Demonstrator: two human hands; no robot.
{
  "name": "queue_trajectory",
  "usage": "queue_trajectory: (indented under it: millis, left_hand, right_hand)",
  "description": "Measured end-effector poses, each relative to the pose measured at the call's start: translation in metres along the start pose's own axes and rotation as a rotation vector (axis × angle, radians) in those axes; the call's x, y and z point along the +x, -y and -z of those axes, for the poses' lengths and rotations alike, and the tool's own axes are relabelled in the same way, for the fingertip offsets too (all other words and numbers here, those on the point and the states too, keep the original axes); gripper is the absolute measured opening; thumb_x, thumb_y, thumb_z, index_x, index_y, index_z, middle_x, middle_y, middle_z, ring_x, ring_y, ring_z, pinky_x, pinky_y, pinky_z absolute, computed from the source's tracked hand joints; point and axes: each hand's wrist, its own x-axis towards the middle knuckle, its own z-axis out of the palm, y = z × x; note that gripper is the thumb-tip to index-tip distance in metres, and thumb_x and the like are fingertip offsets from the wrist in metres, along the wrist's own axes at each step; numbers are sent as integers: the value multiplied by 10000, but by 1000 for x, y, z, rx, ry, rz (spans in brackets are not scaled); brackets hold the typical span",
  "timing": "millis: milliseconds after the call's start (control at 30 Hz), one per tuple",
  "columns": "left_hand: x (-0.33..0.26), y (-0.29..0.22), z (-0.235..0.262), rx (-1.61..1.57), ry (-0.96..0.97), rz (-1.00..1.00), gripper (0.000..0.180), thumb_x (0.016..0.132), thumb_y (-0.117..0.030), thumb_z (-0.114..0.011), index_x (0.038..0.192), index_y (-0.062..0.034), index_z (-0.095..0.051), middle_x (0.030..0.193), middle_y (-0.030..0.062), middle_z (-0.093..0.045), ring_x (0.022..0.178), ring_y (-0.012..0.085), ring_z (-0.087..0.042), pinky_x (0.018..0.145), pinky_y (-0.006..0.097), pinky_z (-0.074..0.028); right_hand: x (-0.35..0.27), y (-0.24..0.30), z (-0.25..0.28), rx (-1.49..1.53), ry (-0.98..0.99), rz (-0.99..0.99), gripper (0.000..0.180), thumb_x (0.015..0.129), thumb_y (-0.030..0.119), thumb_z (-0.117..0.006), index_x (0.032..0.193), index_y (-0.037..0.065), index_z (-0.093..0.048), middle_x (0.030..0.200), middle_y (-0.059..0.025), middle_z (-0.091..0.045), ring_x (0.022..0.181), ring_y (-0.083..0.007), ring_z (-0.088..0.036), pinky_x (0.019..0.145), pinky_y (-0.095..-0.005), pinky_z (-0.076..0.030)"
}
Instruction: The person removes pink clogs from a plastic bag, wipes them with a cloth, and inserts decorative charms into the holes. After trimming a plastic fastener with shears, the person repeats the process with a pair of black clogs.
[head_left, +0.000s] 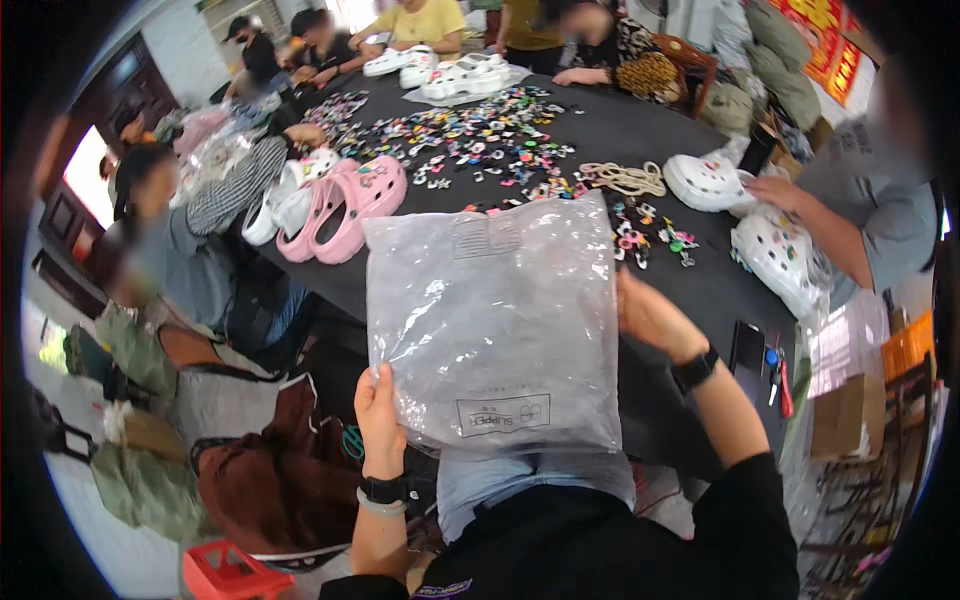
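Observation:
A large translucent plastic bag point(490, 320) with a dark printed box near its lower edge is spread out before me, over the table's near edge and my lap. My left hand point(380, 415) grips its lower left side, thumb on the front and the other fingers mostly behind. At the bag's right edge, my right hand point(655, 315) holds the side, its fingertips partly hidden. The bag looks flat, with no clear contents showing through. Just beyond its upper left corner stand pink clogs point(360, 205) with small charms on them.
On the black table point(650, 125) lie many small colourful charms point(480, 145), a coil of cord point(625, 178) and white clogs point(465, 80). At right, a person handles a white clog point(705, 182) near a bagged one point(780, 255). A phone point(748, 347) and small tools point(783, 385) lie nearby.

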Motion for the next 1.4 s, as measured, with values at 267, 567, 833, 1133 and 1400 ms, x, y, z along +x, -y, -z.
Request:
queue_trajectory:
  millis: [267, 567, 833, 1133, 1400]
  left_hand:
    - [24, -22, 20, 137, 194, 101, 250, 997, -237, -463, 1053, -34, -598, 896, 20, -651, 751, 77, -592, 614, 212, -448]
    - [39, -31, 55, -67, 522, 241, 171, 904, -4, -521, 1003, 25, -657, 1012, 118, -681, 893, 186, -654, 804, 296, -517]
    - [29, -82, 33, 665, 863, 76, 215, 804, 22, -485, 902, 32, -676, 940, 94, -636, 946, 208, -585, 878, 291, -403]
    - [-7, -125, 8, 1306, 660, -473, 624, 629, -144, -770, 1194, -67, -516, 1417, 182, -375, 1306, 361, -360, 1094, 425, -253]
    - [-22, -96, -26, 1154, 1303, -515, 622, 651, -194, -779, 1223, -62, -574, 1218, 103, -597, 1149, 291, -537, 1012, 419, -360]
  right_hand:
    - [-33, -35, 2, -330, -23, -53, 281, 961, 179, -555, 1176, 3, -589, 1043, -26, -645, 934, -94, -601, 841, -263, -479]
    - [-51, -46, 20, 154, 2, -27, 233, 937, 42, -503, 1145, 19, -605, 1065, -59, -645, 968, -158, -616, 864, -285, -486]
    - [-54, -3, -8, -764, 335, 241, 341, 680, -122, -388, 855, -9, -658, 856, -97, -634, 826, -197, -581, 773, -308, -467]
    - [-77, 17, -111, -970, 521, 602, 195, 758, 189, -663, 916, 76, -644, 927, -109, -615, 859, -279, -610, 708, -356, -495]
    - [-67, 12, -167, -913, 1007, 904, 140, 819, 92, -626, 947, 34, -625, 1027, -94, -624, 995, -264, -619, 923, -409, -493]
